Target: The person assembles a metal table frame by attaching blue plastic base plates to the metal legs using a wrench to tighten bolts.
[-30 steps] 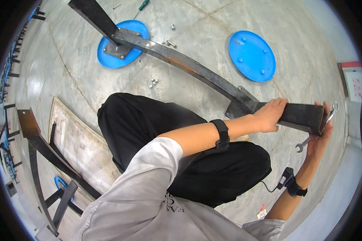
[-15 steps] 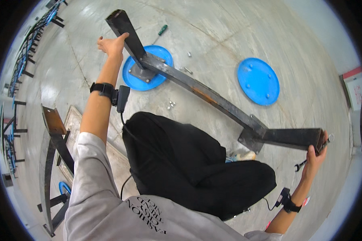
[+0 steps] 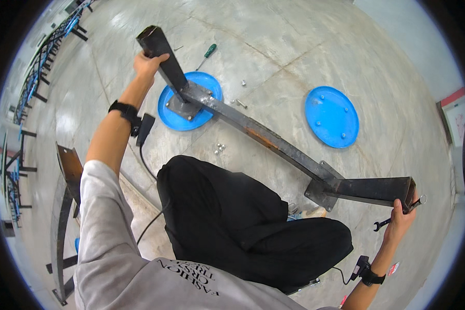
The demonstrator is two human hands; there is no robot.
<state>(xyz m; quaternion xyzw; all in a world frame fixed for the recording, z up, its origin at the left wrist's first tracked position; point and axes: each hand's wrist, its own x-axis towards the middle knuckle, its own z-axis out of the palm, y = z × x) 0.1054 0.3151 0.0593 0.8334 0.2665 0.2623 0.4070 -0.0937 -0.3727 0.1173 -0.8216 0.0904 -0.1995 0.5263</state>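
Observation:
A dark steel frame (image 3: 261,132), a long square beam with a square-tube post at each end, stretches across the floor before my knees. My left hand (image 3: 149,66) is closed around the far-left post near its top, thumb over the near face. At that post's foot, the bolted plate (image 3: 184,107) rests on a round blue disc (image 3: 205,85). My right hand (image 3: 401,221) grips the end of the right post and a wrench (image 3: 381,224) together; the wrench sticks out on both sides of the fingers. The right foot plate (image 3: 320,196) lies off any disc.
A second blue disc (image 3: 331,116) with several studs sits beyond the beam. Near the left disc are a green-handled screwdriver (image 3: 207,53), a bolt (image 3: 241,104) and several small nuts (image 3: 219,148). Another steel frame (image 3: 62,222) stands at my left.
My left hand has gone from spread fingers beside the left post to a grip around it. The right hand stays on its post with the wrench. The whole view has shifted slightly.

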